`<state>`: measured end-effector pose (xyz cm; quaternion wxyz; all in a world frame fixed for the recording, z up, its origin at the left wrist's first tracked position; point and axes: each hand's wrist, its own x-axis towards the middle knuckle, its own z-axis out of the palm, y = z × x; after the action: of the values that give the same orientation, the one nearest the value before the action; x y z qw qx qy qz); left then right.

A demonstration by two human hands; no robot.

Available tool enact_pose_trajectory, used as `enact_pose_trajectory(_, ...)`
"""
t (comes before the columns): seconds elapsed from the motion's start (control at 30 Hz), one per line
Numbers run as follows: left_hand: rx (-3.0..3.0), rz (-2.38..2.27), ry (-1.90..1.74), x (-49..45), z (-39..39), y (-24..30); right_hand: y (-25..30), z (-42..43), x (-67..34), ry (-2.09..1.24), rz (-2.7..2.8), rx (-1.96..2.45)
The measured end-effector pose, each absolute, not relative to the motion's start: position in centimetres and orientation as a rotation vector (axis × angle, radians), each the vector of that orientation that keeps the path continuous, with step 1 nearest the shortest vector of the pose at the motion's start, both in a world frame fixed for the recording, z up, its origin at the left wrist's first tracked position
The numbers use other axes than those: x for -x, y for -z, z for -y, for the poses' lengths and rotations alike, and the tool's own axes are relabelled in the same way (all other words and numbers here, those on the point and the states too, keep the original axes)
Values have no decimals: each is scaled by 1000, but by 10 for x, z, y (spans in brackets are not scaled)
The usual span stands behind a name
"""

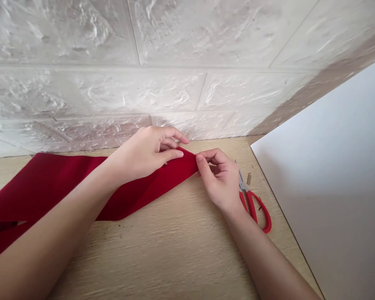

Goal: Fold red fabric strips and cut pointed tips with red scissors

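Head view, left hand (146, 154) and right hand (217, 179), fingers (175, 153) clenched on red band (50, 183), possibly felt, scissors (253, 204) nearby

**2 Hands Meet on a Fabric Band at the Wall End of the Table**

The fabric band (51, 187) lay across the wooden tabletop (162, 258), running from near the wall (143, 62) toward the left and past the view's edge. The left hand (140, 156) and right hand (217, 181) were side by side on its near-wall end, both pinching it. The scissors (253, 204) lay on the tabletop just right of the right hand, with a small scrap (248, 179) just beyond their tip. Farther right, a large board (325, 179) lay past the tabletop's edge.
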<state>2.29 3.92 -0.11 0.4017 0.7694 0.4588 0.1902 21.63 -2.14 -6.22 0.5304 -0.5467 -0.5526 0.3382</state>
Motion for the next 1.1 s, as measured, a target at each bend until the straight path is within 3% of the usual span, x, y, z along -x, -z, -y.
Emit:
enact_pose_trajectory(0.23,-1934,-1156,-545,-26,-38,3,62,21,-217,-790,1355,1350)
enact_pose_trajectory(0.47,-1940,-1109,-537,-32,-33,2,61,25,-214,-527,1594,1285)
enact_pose_trajectory(1.1,-1865,-1076,-586,-37,-29,3,63,26,-214,-626,1504,1300)
